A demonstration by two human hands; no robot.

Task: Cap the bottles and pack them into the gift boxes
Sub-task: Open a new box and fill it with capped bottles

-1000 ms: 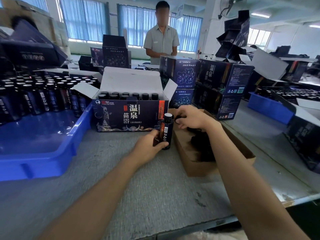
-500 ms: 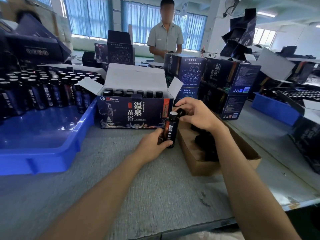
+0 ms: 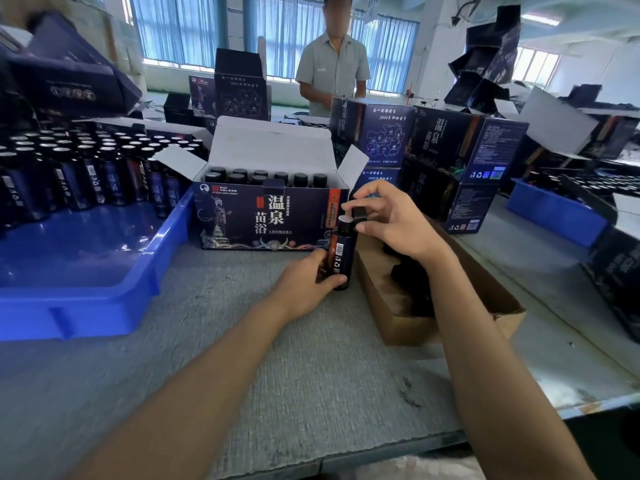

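Right hand (image 3: 391, 223) has risen from the cardboard carton (image 3: 398, 320), pinching a black cap (image 3: 360, 213) beside the bottle (image 3: 343, 251) mouth. Left hand (image 3: 304, 282) grips that bottle upright before the open gift box (image 3: 263, 220). Capping appears imminent.

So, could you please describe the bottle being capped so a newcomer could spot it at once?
Find the open gift box straight ahead. At its right front corner the left hand grips a dark bottle. Unlike the boxed, black-capped bottles, its pale top is bare, the right hand holding a black cap beside it.
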